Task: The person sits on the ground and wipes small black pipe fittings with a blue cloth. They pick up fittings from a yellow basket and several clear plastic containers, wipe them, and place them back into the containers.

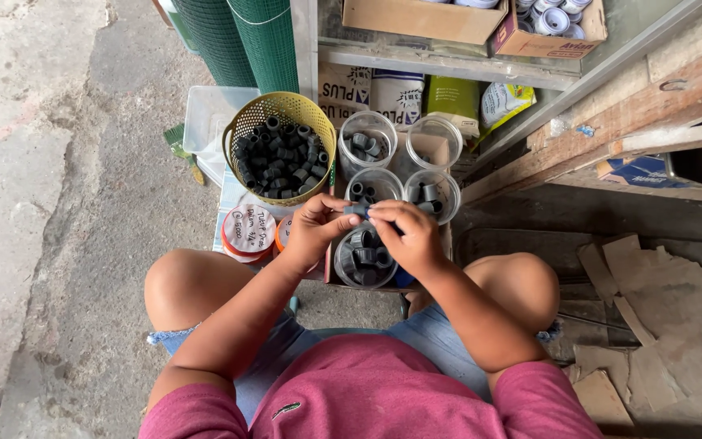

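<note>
Both hands, left hand (pixel 312 230) and right hand (pixel 406 236), pinch one grey fitting (pixel 357 210) above the jar (pixel 365 258); best keep fingertips tight and centred over its mouth

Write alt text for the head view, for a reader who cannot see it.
Seen from above, a seated person's left hand and right hand together hold a small dark pipe fitting over a clear jar of fittings. Ahead stand four more clear jars and a yellow basket heaped with the same dark fittings.
</note>
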